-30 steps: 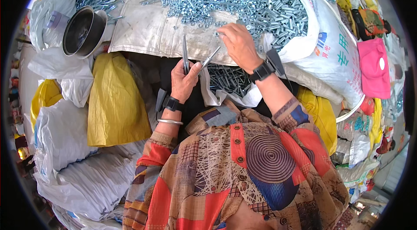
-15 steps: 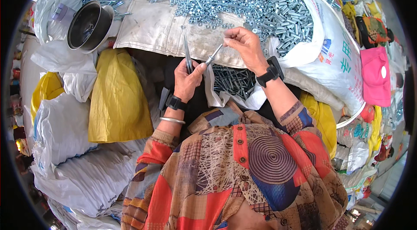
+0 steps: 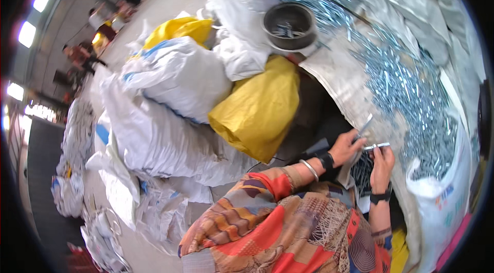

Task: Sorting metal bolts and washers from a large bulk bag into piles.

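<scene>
Left hand (image 3: 347, 148) clamps rods (image 3: 366, 125) slanting up-right, right hand (image 3: 382, 167) pinches a left-to-right bolt (image 3: 376, 146) near the canvas (image 3: 340, 69) edge, in a hall (image 3: 159, 2).

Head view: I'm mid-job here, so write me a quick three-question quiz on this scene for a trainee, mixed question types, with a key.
1. True or false: the round, dark pan is turned upside down.
2. Fill in the blank: in the picture, the bulging yellow plastic sack lies to the ___ of the person's bare left hand.
3. What is at the fingertips of the person's bare right hand?
A) the pan
B) a slim, silvery metal rod
C) the sack

Key:
1. False; its opening faces up, with silvery pieces inside.
2. left
3. B
</scene>
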A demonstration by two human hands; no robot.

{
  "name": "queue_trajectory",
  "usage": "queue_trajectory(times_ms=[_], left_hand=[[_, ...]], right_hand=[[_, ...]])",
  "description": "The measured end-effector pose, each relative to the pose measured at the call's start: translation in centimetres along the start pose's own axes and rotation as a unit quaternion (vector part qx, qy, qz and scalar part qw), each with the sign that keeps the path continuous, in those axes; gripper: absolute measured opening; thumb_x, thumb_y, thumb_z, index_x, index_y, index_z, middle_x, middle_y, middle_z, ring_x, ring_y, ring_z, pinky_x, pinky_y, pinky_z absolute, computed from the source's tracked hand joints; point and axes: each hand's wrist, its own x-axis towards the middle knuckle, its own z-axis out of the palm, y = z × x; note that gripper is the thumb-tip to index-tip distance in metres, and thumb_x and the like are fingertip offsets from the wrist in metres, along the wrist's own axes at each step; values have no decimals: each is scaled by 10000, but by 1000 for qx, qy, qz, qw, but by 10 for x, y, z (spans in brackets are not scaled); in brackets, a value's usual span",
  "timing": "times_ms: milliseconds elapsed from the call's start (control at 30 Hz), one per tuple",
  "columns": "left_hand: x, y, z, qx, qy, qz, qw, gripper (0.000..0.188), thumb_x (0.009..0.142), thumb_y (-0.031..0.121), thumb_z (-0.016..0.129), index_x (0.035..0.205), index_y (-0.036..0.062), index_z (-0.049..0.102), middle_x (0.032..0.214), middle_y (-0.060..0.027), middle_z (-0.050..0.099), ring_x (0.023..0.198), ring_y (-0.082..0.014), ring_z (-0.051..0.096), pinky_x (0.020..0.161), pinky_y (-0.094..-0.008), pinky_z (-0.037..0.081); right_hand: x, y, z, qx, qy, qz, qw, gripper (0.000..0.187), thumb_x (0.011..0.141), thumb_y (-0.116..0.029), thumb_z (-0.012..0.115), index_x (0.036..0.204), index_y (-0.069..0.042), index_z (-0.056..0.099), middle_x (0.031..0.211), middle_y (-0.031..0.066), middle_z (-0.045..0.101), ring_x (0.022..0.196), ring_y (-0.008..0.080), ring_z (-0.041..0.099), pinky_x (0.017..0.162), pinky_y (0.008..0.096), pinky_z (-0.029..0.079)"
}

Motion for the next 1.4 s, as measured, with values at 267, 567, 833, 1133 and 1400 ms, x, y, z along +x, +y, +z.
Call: queue_trajectory(times_ms=[267,567,833,1133,1400], left_hand=[[11,1,25,92,2,43,995,331,1016,303,525,941,-19,498,714,-229,537,642,-343,546,610,-423,438],[56,38,20,130,31,97,986,313,985,301,573,915,-1,535,699,-158,528,638,-288,526,596,-411,407],[65,71,41,75,-145,198,967,234,889,220,681,989,10,654,772,-125,621,699,-236,603,650,-358,474],[70,72,40,100,-169,287,938,229,843,223,711,855,9,631,785,-153,585,745,-347,591,658,-410,459],[62,69,51,166,-128,269,940,275,753,189,768,797,2,571,752,-162,540,721,-382,560,626,-436,426]], right_hand=[[-9,4,4,82,-36,-5,996,155,1016,-120,533,1048,19,591,959,71,627,831,136,616,770,300,523],[19,-51,-37,-207,-7,-171,963,180,999,-111,533,1082,21,624,870,52,641,762,122,615,694,278,482],[21,-31,-33,-357,-26,-195,913,173,977,-67,538,1099,38,600,876,173,652,762,268,628,702,370,487],[28,-23,-43,-402,-41,-219,888,160,961,-54,553,1074,53,591,927,202,650,823,343,634,736,399,483],[33,-20,-38,-388,-6,-268,882,180,887,-3,617,1050,56,571,907,180,631,836,290,634,758,379,480]])
